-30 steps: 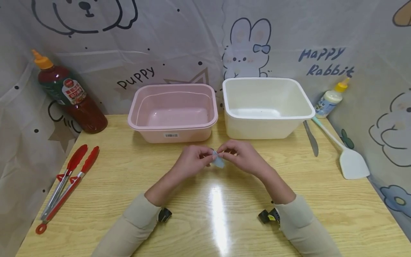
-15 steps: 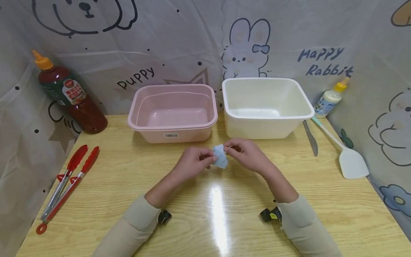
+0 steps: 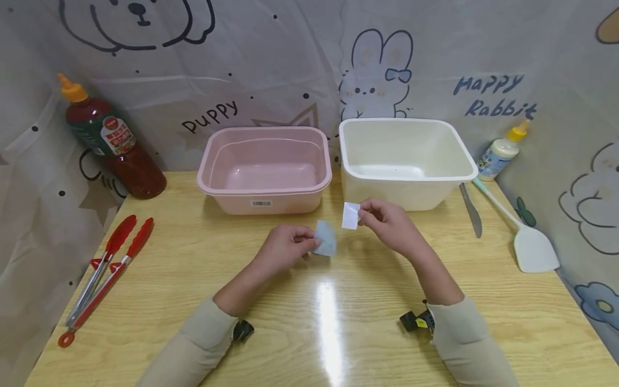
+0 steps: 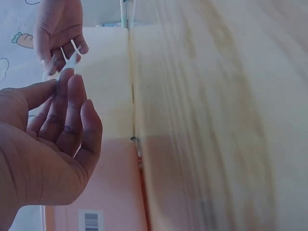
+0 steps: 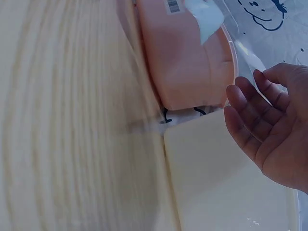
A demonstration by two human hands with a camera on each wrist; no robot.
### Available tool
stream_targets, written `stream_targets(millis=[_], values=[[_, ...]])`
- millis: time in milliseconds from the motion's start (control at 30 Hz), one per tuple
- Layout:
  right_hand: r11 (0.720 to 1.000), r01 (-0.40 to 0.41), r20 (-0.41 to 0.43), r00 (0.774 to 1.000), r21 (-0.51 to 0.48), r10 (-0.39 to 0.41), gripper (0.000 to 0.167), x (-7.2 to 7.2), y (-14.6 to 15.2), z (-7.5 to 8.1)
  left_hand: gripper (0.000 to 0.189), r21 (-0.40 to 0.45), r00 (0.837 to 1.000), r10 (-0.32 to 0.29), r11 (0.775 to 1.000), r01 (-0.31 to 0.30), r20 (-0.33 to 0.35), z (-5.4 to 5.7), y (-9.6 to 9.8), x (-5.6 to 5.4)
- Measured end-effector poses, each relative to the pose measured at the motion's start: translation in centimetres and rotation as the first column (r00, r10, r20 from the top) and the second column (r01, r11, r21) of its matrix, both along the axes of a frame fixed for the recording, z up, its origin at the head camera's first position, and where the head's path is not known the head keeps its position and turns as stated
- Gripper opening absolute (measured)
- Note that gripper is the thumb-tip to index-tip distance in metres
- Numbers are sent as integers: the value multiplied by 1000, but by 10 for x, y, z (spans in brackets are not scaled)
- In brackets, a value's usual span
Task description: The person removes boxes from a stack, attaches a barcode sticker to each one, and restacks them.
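In the head view my left hand (image 3: 282,248) pinches a thin, light blue, paper-like piece (image 3: 326,239) between thumb and fingertips. Opposite it, my right hand (image 3: 395,227) pinches a small white rectangular piece (image 3: 350,216) by its right edge. The two pieces are apart, with a narrow gap between them above the table. From the right wrist, the light blue piece (image 5: 206,18) looks curled and hangs in front of the pink basin, while the white piece (image 5: 249,54) sticks out past my fingertips. What the pieces are exactly, I cannot tell.
Behind the hands stand a pink basin (image 3: 263,199) and a white basin (image 3: 387,193). Red-tipped tongs (image 3: 103,274) and a red sauce bottle (image 3: 116,145) are at left. A knife (image 3: 471,212), a white spatula (image 3: 534,250) and a small yellow-capped bottle (image 3: 498,156) lie or stand at right.
My hands were close together on the light blue piece. The right hand has drawn away to the right, and a white piece now shows in it, separate from the blue one.
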State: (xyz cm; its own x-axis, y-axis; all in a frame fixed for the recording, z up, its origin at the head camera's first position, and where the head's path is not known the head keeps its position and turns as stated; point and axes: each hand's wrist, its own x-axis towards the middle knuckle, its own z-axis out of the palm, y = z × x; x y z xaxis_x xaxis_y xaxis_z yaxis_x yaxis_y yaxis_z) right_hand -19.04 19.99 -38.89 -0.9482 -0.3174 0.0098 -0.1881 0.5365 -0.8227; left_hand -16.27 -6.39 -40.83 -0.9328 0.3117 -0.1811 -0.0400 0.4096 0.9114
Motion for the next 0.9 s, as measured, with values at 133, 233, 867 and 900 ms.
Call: stream_targets(millis=[133,233,867,900], values=[[1000,22,15,1000,-12,-22,25,0,7,1,18,-41,998,10,999,-7,57,0,-3,-1],[999,33,21,999,-4,-33,26,1,11,1,17,-98,997,-10,995,18,81,1,-5,-1],[990,38,-260,966,133,-2,12,11,7,7,37,-324,969,-210,933,160,-126,30,-13,1],[988,19,-325,945,151,31,10,13,3,7,35,-253,969,-222,949,189,-110,31,-8,2]])
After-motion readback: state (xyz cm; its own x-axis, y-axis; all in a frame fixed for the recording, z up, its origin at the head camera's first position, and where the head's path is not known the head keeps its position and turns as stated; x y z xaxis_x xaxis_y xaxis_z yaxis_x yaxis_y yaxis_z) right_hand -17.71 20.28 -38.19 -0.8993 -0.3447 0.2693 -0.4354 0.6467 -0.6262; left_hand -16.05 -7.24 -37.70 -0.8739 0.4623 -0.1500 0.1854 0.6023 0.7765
